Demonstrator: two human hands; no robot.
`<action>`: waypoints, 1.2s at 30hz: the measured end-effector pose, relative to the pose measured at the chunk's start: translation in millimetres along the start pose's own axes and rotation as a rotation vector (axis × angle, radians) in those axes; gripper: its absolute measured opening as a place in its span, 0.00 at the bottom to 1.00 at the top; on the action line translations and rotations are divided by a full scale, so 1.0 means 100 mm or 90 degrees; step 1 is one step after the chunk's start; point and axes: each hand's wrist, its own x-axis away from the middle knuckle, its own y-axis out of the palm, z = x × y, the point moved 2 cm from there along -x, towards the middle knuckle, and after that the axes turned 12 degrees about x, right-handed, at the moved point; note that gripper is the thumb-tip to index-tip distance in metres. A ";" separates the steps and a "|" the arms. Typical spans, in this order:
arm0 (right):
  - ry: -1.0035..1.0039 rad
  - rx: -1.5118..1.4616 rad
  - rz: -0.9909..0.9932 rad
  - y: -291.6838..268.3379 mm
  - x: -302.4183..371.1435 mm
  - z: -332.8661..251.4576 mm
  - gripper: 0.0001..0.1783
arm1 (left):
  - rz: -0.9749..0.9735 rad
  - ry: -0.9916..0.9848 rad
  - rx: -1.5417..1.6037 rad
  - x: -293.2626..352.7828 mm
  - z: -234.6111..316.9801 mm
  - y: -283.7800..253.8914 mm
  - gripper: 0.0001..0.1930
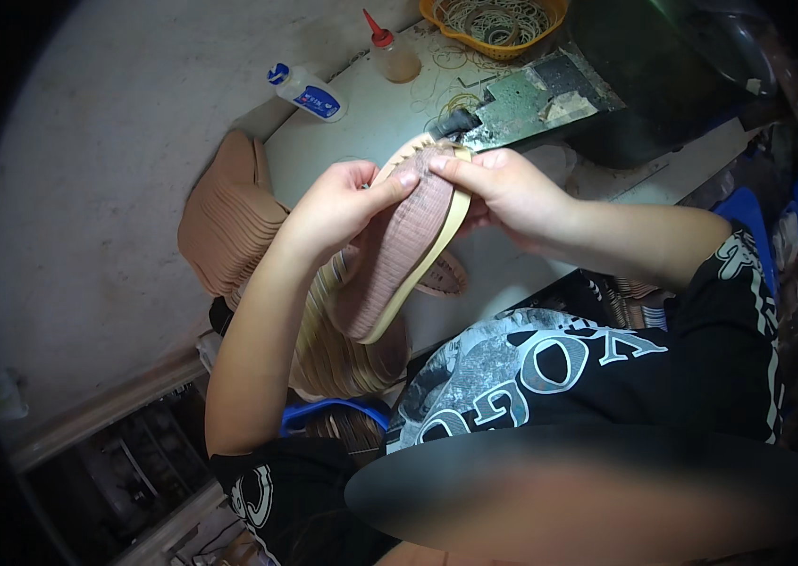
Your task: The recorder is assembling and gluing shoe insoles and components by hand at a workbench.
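Both my hands hold a shoe insole (397,245) up over the white worktable. It has a pink ribbed face, and a cream strip (435,253) runs along its right edge. Small notches or pleats show at its upper end. My left hand (342,208) pinches the upper left side, thumb on the ribbed face. From the right, my right hand (521,198) grips the upper end by the cream strip, thumb pressed close to the other thumb. Fingers behind the piece are hidden. Partly covered below it lies another pink piece with a pleated rim (446,275).
Brown insole-shaped pieces (229,222) are stacked on the left, with yellow-edged ones (347,363) nearer me. A white-and-blue bottle (309,92), a red-tipped bottle (394,58) and a yellow basket (436,21) of thin bands stand at the back. A worn green machine plate (540,99) lies beyond my right hand.
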 end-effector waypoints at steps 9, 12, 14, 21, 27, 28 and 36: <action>0.032 0.119 -0.093 -0.04 0.24 0.22 0.21 | 0.028 -0.032 0.147 0.08 -0.11 0.28 0.24; -0.090 0.106 -0.107 -0.14 0.27 0.19 0.18 | -0.004 -0.050 0.144 0.13 -0.05 0.33 0.24; -0.094 0.093 -0.102 -0.17 0.31 0.11 0.18 | -0.029 -0.071 0.138 0.13 -0.05 0.30 0.23; -0.053 0.114 -0.101 -0.21 0.12 0.08 0.18 | 0.029 0.044 0.236 0.11 -0.19 0.24 0.16; 0.065 0.140 -0.152 -0.38 0.59 0.48 0.17 | 0.063 0.057 0.274 0.06 -0.31 0.26 0.16; 0.142 0.152 -0.214 -0.37 0.67 0.47 0.17 | 0.069 0.060 0.288 0.05 -0.33 0.25 0.16; 0.108 -0.004 -0.133 -0.19 0.74 0.52 0.15 | 0.126 0.100 0.224 -0.01 -0.16 0.13 0.17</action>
